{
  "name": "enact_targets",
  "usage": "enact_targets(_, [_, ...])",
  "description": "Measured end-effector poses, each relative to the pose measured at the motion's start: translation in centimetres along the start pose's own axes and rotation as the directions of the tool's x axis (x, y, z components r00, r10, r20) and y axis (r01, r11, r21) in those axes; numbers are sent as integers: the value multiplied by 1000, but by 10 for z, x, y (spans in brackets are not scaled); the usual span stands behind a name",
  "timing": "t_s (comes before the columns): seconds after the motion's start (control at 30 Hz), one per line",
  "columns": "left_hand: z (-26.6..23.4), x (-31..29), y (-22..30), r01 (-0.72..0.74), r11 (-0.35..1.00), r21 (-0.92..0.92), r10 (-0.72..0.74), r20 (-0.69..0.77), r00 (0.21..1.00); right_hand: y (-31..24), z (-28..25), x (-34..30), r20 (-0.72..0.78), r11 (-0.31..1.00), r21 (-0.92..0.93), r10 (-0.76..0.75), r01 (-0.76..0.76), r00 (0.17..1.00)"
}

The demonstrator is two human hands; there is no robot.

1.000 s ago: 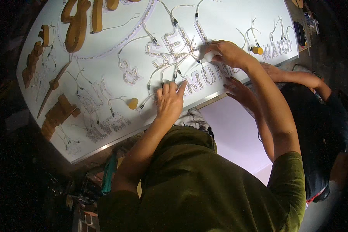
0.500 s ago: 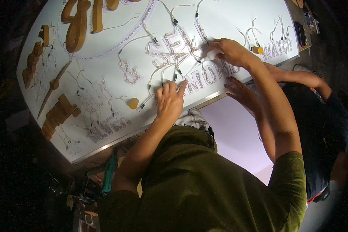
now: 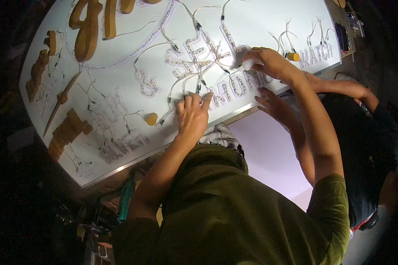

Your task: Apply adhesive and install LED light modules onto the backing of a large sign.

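My left hand (image 3: 193, 117) lies on the white sign board (image 3: 132, 46) with its fingers spread, holding nothing. Its fingertips touch the board beside thin wires and LED-lined letter outlines (image 3: 198, 51). Farther right, my right hand (image 3: 269, 62) reaches over the board. Its fingers are closed around a small white squeeze bottle (image 3: 247, 65), which points left toward the wires (image 3: 214, 64) between the two rows of letters. My fingers hide part of the bottle.
Wooden-coloured letter pieces (image 3: 87, 37) stand on the left of the board. Two yellow cylinders (image 3: 151, 119) rest among wires. A co-worker's hand (image 3: 276, 106) is at the near edge, and a dark-shirted co-worker (image 3: 358, 145) stands on the right. Black tools (image 3: 342, 37) lie beyond the right edge.
My right hand has shifted slightly right and down with the bottle, whose white body now shows more. My left hand stays almost where it was.
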State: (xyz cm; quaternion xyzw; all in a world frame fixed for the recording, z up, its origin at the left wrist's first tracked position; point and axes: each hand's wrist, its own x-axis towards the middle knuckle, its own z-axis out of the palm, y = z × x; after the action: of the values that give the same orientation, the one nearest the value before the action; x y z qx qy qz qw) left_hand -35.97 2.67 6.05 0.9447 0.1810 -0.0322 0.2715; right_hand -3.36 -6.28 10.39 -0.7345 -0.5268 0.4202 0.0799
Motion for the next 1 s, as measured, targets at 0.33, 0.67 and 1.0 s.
enact_targets(0.33, [-3,-1,3,40,999,0,-40,87,995,11,13,7,-54,991,-107,-90,84,994])
enact_targets(0.67, [-3,0,3,46,998,-31,-44,49,998,-14,2,14,0,988,-139,-66,66,998])
enact_targets(1.0, [-5,0,3,43,998,-41,-42,40,998,-25,-1,21,47,995,-88,-52,56,998])
